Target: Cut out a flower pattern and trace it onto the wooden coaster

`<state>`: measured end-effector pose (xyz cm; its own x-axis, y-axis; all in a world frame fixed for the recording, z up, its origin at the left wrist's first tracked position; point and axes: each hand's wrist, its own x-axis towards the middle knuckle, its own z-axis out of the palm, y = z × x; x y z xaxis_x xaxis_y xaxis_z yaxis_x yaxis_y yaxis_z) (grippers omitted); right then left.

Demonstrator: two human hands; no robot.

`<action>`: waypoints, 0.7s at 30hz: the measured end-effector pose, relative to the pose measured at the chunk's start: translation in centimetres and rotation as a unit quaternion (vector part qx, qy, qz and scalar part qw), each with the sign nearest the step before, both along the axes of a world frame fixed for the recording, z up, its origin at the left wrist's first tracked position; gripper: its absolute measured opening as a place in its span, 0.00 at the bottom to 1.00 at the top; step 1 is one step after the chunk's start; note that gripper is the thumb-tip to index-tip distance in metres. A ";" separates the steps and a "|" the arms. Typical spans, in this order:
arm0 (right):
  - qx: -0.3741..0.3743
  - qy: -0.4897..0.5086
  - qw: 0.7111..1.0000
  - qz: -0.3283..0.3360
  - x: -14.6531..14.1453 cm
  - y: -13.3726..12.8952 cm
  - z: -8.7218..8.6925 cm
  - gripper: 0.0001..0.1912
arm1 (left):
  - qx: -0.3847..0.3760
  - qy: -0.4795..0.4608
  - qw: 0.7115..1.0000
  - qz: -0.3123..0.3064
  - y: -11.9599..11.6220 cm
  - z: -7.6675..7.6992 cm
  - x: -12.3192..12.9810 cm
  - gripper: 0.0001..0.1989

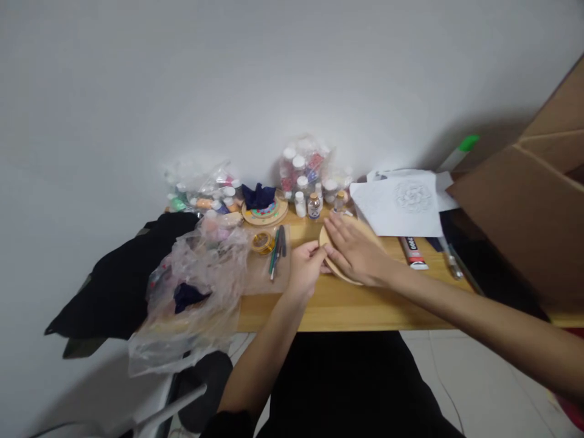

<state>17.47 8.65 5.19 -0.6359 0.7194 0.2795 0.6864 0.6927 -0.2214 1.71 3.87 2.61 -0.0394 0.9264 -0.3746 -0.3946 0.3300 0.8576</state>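
While hands (358, 252) touch the disc (362, 227), bottles (314, 207) stand behind.

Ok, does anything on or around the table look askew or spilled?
The clear plastic bag at the left sags past the table's front edge, so it might slip off. I see no spill or damage.

Wooden table (347, 310): smooth, faint sheen noted. Plastic bag (201, 267): clear, crinkled, glossy. Black cloth (132, 274): matt. White paper sheet (396, 204): matt, flat. Box (515, 213): brown cardboard, matt. Wall (255, 79): matt, smooth.
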 end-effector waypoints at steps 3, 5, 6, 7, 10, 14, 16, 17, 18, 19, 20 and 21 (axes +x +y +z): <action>0.040 0.042 0.997 -0.055 -0.1 0.4 1.7 0.36 | -0.017 0.012 1.000 0.009 0.3 -0.2 0.1 0.17; 0.028 0.049 0.994 -0.090 0.0 0.7 1.4 0.34 | -0.001 0.004 1.000 0.000 0.3 -0.2 0.1 0.20; -0.004 0.028 0.994 -0.103 0.0 0.6 0.8 0.34 | 0.011 0.002 1.000 -0.006 0.3 -0.2 0.1 0.21; -0.035 0.007 0.992 -0.118 0.2 0.6 0.1 0.36 | 0.016 0.002 1.000 -0.012 0.3 -0.1 0.0 0.22; -0.046 0.025 0.981 -0.188 1.2 0.0 -1.3 0.37 | 0.003 0.015 1.000 -0.013 0.0 0.2 -0.7 0.24; -0.056 0.182 0.938 -0.290 3.5 -0.5 0.4 0.39 | 0.015 0.018 1.000 -0.017 -0.4 0.3 -1.6 0.23; -0.208 0.263 0.891 -0.307 4.2 -0.9 1.3 0.36 | 0.023 0.025 0.999 -0.040 -0.4 0.1 -2.0 0.23; -0.300 0.311 0.849 -0.305 4.3 -1.1 1.4 0.33 | 0.025 0.047 0.997 -0.056 -0.3 0.0 -2.1 0.24; -0.382 0.359 0.798 -0.298 4.3 -1.4 1.3 0.29 | 0.030 0.088 0.993 -0.068 0.0 0.0 -2.2 0.24; -0.439 0.406 0.747 -0.291 4.2 -1.6 0.9 0.26 | 0.044 0.147 0.986 -0.068 0.3 0.2 -2.3 0.24; -0.467 0.449 0.706 -0.287 4.0 -1.8 0.4 0.24 | 0.072 0.222 0.970 -0.059 0.7 0.6 -2.4 0.25; -0.471 0.485 0.678 -0.288 3.8 -2.0 -0.1 0.22 | 0.117 0.305 0.944 -0.043 1.1 1.2 -2.5 0.26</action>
<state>21.23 6.65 5.07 -0.0200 0.9200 -0.3914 -0.0030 -0.3915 -0.9202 -0.78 4.99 3.84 -0.1028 0.9904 -0.0920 0.2168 0.1126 0.9697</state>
